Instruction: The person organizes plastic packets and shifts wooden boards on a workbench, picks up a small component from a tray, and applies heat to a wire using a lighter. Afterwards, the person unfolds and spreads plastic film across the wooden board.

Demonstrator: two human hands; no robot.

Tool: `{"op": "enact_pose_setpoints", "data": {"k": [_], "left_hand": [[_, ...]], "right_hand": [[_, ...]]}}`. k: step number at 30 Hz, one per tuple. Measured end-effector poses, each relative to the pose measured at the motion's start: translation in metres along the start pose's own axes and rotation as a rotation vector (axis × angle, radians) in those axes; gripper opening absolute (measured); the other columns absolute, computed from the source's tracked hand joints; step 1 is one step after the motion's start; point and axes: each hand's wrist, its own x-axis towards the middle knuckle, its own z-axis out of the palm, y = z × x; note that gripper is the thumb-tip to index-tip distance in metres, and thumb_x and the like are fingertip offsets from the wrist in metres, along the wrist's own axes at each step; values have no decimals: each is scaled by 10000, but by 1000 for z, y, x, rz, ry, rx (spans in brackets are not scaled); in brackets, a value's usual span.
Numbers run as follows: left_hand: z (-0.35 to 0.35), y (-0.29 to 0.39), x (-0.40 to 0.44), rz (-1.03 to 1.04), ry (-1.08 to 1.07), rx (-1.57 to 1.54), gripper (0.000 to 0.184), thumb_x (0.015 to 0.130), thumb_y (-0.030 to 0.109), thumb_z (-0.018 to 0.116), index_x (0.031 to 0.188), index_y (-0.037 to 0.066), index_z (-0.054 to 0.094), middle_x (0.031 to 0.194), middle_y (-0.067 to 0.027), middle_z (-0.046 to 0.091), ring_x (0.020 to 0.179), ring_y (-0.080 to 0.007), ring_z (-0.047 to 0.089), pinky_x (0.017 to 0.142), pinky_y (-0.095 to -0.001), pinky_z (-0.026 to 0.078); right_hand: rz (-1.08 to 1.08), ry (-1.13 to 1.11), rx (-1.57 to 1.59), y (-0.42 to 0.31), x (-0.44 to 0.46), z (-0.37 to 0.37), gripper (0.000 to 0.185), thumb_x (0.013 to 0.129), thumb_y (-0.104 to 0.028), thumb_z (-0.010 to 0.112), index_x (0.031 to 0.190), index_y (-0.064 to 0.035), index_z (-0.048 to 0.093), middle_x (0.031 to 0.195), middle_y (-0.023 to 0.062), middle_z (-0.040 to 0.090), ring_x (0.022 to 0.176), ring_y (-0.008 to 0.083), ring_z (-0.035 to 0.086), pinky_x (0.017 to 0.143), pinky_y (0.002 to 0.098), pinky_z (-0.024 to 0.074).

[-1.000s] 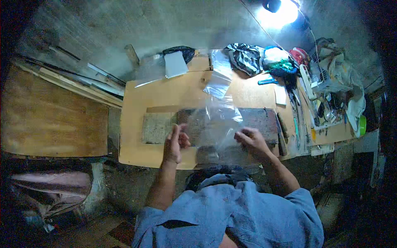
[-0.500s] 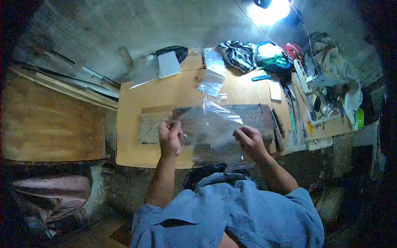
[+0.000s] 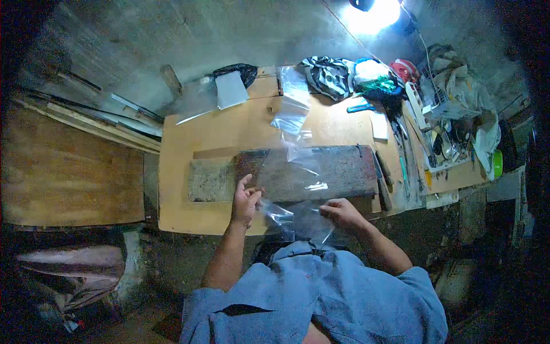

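Observation:
A clear plastic sheet (image 3: 281, 217) spans the space between my hands at the table's front edge, its reflections showing as bright streaks. My left hand (image 3: 246, 202) pinches its left side between thumb and fingers, with the index finger raised. At the right side, my right hand (image 3: 341, 213) grips the plastic with its fingers closed. Just beyond both hands lies a dark worn wooden board (image 3: 338, 169), with another clear film piece lying over its middle. A lighter board (image 3: 212, 180) sits to the left of it. Where each plastic piece ends is hard to make out.
More clear plastic (image 3: 293, 109) lies at the back of the table (image 3: 183, 137). Near it are a white pad (image 3: 232, 90), a striped bag (image 3: 329, 77) and a blue cutter (image 3: 360, 108). Tools and a cluttered basket (image 3: 452, 109) line the right side. A lamp (image 3: 372, 14) shines above.
Both hands have moved a little toward my body, bringing the plastic off the dark board to the table's front edge. My left index finger has lifted.

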Motion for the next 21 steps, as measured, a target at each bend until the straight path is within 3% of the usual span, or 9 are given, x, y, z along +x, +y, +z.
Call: {"op": "enact_pose_setpoints", "data": {"k": [2, 6, 8, 11, 13, 16, 17, 20, 21], "left_hand": [[1, 8, 2, -50, 16, -10, 585, 817, 88, 631, 1321, 67, 333, 825, -55, 606, 569, -96, 519, 518, -233, 435], [2, 18, 17, -139, 17, -150, 559, 822, 101, 639, 1310, 93, 365, 814, -38, 607, 606, -92, 524, 533, -219, 418], [-1, 16, 24, -88, -60, -135, 571, 814, 94, 649, 1311, 105, 367, 838, -24, 606, 656, -88, 528, 527, -203, 409], [7, 28, 25, -40, -231, -125, 579, 808, 62, 636, 1318, 121, 367, 939, -34, 597, 649, -76, 520, 525, -178, 410], [23, 49, 14, 99, -296, -135, 609, 787, 17, 621, 1331, 133, 374, 1118, -56, 568, 600, -53, 493, 514, -161, 407], [27, 67, -2, 33, -431, -229, 624, 766, -25, 592, 1337, 134, 397, 1256, -67, 513, 570, -34, 474, 516, -161, 413], [25, 67, -4, 30, -433, -227, 624, 766, -25, 592, 1337, 134, 397, 1256, -67, 513, 570, -34, 474, 516, -161, 413], [25, 75, -11, 33, -467, -89, 617, 750, -26, 585, 1328, 125, 430, 1325, -66, 473, 568, -22, 473, 514, -168, 417], [29, 86, -18, 17, -472, 25, 616, 745, -21, 578, 1328, 120, 436, 1222, -57, 534, 562, -23, 472, 508, -171, 414]], "right_hand": [[25, -8, 45, -4, -8, 1, 245, 872, -255, 609, 767, -35, 628, 610, -42, 491, 521, 54, 413, 466, 220, 307], [-163, -168, 25, -16, -9, 1, 248, 864, -265, 624, 765, -38, 630, 614, -46, 493, 517, 50, 400, 462, 226, 300], [-216, -231, 30, -26, -12, 0, 248, 860, -269, 631, 764, -40, 632, 614, -49, 490, 521, 46, 401, 463, 226, 300], [-117, -284, 1, -32, -11, -5, 326, 874, -360, 596, 811, -42, 635, 658, -22, 535, 583, 73, 468, 515, 238, 361], [-109, -209, 477, -16, 4, -8, 473, 886, -493, 513, 894, -35, 634, 774, 31, 607, 714, 127, 555, 630, 280, 439], [-22, -130, 691, -23, 18, -10, 609, 872, -605, 424, 970, -38, 623, 907, 76, 640, 833, 184, 591, 746, 334, 471], [70, -100, 660, -20, 23, -14, 650, 856, -648, 401, 996, -53, 623, 928, 83, 647, 859, 202, 599, 805, 341, 467], [116, -168, 665, -23, 46, -20, 669, 845, -668, 392, 1012, -60, 616, 945, 86, 644, 874, 201, 597, 821, 336, 467], [70, -255, 702, -30, 46, -20, 660, 857, -649, 393, 1007, -43, 606, 954, 79, 635, 868, 191, 596, 797, 324, 476]]}}
